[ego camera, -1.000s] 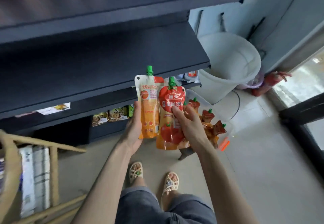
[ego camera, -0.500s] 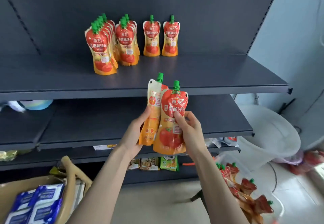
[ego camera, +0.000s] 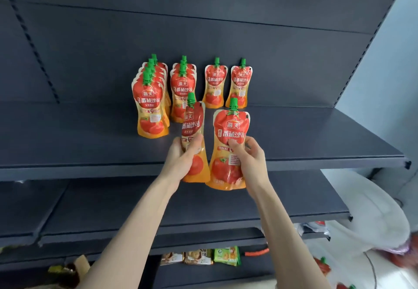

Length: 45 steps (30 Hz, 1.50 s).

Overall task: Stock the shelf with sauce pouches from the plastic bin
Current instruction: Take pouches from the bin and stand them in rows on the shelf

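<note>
Each of my hands grips one red-and-orange sauce pouch with a green cap, held upright in front of the dark shelf (ego camera: 90, 150). My left hand (ego camera: 181, 157) holds a pouch (ego camera: 193, 121) turned slightly sideways. My right hand (ego camera: 247, 155) holds a pouch (ego camera: 230, 130) facing me. Both pouches hang at the shelf's front edge, their bottoms below its lip. On the shelf behind stand a left row of several pouches (ego camera: 150, 107), a second row (ego camera: 182, 85), and two single pouches (ego camera: 214, 83) (ego camera: 241, 83) by the back panel.
A second dark shelf (ego camera: 90, 209) runs below. Snack packets (ego camera: 199, 257) sit on the lowest level. A white bucket (ego camera: 366, 216) stands at the right, with more pouches in the bin (ego camera: 323, 266) at the bottom right edge. A cardboard box corner (ego camera: 79, 264) shows at lower left.
My view tilted up from the floor and bin to the shelf. Both hands rose with the pouches and spread them apart, from overlapping to side by side.
</note>
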Motion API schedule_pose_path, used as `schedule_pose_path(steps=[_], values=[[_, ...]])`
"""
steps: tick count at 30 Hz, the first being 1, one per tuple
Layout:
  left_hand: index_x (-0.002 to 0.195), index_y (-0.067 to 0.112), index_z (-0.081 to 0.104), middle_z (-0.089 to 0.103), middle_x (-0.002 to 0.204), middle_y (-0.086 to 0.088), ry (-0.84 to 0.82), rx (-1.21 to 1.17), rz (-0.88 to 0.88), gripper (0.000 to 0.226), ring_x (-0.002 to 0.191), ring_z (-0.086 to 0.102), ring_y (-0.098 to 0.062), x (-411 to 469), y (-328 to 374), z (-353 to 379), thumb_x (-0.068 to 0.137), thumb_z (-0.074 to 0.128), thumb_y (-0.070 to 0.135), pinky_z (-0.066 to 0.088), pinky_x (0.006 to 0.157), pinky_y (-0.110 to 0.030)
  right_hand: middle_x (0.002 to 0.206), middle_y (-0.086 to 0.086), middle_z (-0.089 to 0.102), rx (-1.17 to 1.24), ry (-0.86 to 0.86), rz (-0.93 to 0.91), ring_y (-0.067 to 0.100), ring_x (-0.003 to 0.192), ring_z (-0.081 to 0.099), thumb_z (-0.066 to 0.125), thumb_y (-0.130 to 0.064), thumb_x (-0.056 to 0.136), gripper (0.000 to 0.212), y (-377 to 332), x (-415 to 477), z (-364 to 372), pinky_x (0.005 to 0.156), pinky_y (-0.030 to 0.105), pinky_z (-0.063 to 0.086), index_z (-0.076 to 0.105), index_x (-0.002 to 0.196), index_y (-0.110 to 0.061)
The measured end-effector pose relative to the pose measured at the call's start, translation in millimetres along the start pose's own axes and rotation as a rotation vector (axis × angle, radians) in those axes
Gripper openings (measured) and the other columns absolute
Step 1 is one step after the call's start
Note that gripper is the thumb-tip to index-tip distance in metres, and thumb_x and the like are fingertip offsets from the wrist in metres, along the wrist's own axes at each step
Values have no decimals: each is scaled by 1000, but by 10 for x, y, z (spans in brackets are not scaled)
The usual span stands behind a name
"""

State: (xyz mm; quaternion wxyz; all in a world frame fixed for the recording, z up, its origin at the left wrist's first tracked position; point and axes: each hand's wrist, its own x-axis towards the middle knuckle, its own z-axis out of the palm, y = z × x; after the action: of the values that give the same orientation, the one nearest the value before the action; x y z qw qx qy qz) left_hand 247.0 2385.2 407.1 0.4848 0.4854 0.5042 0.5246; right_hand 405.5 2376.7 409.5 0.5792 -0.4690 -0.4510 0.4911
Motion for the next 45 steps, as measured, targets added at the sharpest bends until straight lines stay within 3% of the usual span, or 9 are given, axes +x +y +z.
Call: schedule_pose_path(steps=[3, 8, 12, 22, 27, 33, 37, 41, 45], values=[[120, 34, 41, 54, 105, 22, 34, -46, 25, 31, 94, 52, 7, 353, -40, -45, 92, 49, 45, 42, 77, -18, 97, 3, 72, -58, -8, -35, 19, 87, 71, 67, -17, 85, 22, 23, 356, 36, 74, 33, 58, 59, 105, -15], [125, 28, 37, 52, 104, 20, 77, -1, 70, 28, 90, 52, 6, 804, -25, -42, 98, 44, 31, 43, 63, -8, 96, 5, 71, -103, -44, -68, 20, 89, 69, 67, -9, 83, 22, 47, 923, 57, 76, 33, 57, 60, 104, -11], [129, 20, 40, 53, 121, 8, 121, 106, 157, 37, 109, 52, -4, 1086, -111, -55, 95, 52, 27, 43, 86, -19, 98, 4, 71, -106, -87, -92, 19, 90, 69, 67, -8, 83, 24, 101, 1273, 52, 75, 32, 56, 60, 106, -12], [106, 19, 55, 65, 105, 11, 347, 253, 340, 23, 101, 60, -1, 985, -315, -287, 86, 64, 26, 48, 78, -9, 98, -3, 70, -61, -184, -159, 7, 88, 68, 65, -7, 86, 24, 297, 1575, 428, 70, 18, 53, 59, 108, -15], [102, 20, 55, 64, 96, 20, 438, 280, 356, 25, 94, 62, 2, 861, -361, -490, 82, 69, 27, 50, 74, -12, 117, 10, 62, -157, -208, -155, 21, 109, 60, 63, -7, 86, 33, 492, 1589, 609, 92, 38, 52, 57, 117, -16], [100, 27, 53, 61, 95, 26, 442, 227, 337, 24, 89, 61, 10, 773, -332, -727, 82, 69, 26, 49, 72, -10, 110, 6, 66, -241, -119, -240, 22, 101, 64, 65, -8, 86, 29, 565, 1600, 875, 85, 38, 54, 54, 112, -13], [104, 24, 54, 63, 99, 18, 431, 187, 341, 27, 94, 61, 4, 785, -360, -794, 82, 69, 28, 50, 73, -11, 106, 4, 64, -279, -47, -264, 20, 97, 62, 67, -10, 84, 30, 599, 1664, 1011, 77, 27, 51, 53, 111, -9], [104, 21, 55, 66, 106, 6, 439, 140, 340, 29, 100, 63, -9, 812, -424, -811, 80, 69, 32, 54, 79, -26, 108, 3, 63, -309, -34, -295, 13, 95, 59, 66, -9, 86, 32, 597, 1709, 1096, 68, 7, 48, 52, 115, -5], [103, 25, 55, 65, 106, 6, 441, 94, 338, 32, 102, 63, -12, 792, -462, -783, 77, 67, 39, 55, 82, -31, 113, 6, 64, -322, -36, -284, 15, 100, 59, 66, -12, 87, 33, 609, 1764, 1139, 69, 9, 46, 51, 115, -5]])
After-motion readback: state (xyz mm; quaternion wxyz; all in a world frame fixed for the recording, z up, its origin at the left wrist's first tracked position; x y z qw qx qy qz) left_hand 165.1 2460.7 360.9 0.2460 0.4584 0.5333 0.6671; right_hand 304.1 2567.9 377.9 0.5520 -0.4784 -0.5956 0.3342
